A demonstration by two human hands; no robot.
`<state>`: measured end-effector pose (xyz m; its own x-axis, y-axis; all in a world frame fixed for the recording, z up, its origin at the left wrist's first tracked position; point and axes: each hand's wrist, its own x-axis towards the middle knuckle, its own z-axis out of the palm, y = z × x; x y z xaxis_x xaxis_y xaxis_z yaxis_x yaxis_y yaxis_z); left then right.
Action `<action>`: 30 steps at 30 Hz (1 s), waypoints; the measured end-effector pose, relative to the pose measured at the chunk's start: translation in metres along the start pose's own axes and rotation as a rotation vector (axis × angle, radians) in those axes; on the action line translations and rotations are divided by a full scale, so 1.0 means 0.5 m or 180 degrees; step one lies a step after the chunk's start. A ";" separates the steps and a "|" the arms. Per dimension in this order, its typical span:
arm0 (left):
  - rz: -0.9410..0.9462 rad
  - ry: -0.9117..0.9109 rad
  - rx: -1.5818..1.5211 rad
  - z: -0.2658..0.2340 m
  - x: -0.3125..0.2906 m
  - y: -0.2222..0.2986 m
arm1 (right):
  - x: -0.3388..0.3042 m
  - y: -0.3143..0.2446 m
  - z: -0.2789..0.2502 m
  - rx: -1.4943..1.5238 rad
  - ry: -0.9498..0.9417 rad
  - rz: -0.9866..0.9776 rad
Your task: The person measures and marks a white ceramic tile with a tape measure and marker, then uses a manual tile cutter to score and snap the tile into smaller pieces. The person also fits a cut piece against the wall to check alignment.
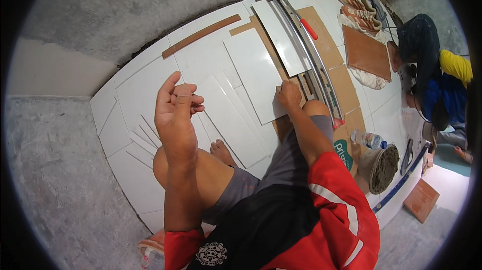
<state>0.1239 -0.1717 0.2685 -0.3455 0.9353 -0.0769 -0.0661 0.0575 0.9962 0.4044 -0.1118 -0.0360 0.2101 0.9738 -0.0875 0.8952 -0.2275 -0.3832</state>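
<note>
My left hand is raised in front of me with its fingers loosely curled and nothing in it. Below it lie several cut white tile strips on the white tiled floor. My right hand presses down on the near right edge of a white rectangular tile. That tile lies just left of a long manual tile cutter with metal rails and a red handle. I squat with bare knees, wearing grey shorts and a red shirt.
Another white tile rests on the cutter's bed, over cardboard. A brown strip lies by the grey wall. On the right are a water bottle, a mortar bucket, a blue level, brown tiles, shoes and a crouching person.
</note>
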 end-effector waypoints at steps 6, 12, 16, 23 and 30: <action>-0.0256 -0.0687 0.0294 0.019 -0.018 -0.002 | -0.012 0.004 -0.006 0.0171 -0.0132 0.0107; 0.0503 -0.2118 0.2244 0.026 -0.037 -0.018 | -0.035 -0.011 -0.013 0.0237 -0.0168 0.0035; 0.1002 -0.2813 0.3025 0.015 -0.044 -0.036 | -0.050 -0.009 -0.019 0.0494 0.0018 -0.0260; 0.0941 -0.2866 0.3196 0.014 -0.059 -0.026 | -0.114 -0.005 -0.155 0.1097 0.1010 -0.0783; 0.0771 -0.2780 0.3300 0.005 -0.091 -0.008 | -0.172 0.190 -0.306 0.0703 0.1840 -0.0222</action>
<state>0.1423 -0.2134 0.2683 0.4721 0.8506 -0.2314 0.7658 -0.2658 0.5855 0.5314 -0.2173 0.0758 0.3882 0.8136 0.4330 0.8250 -0.0974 -0.5567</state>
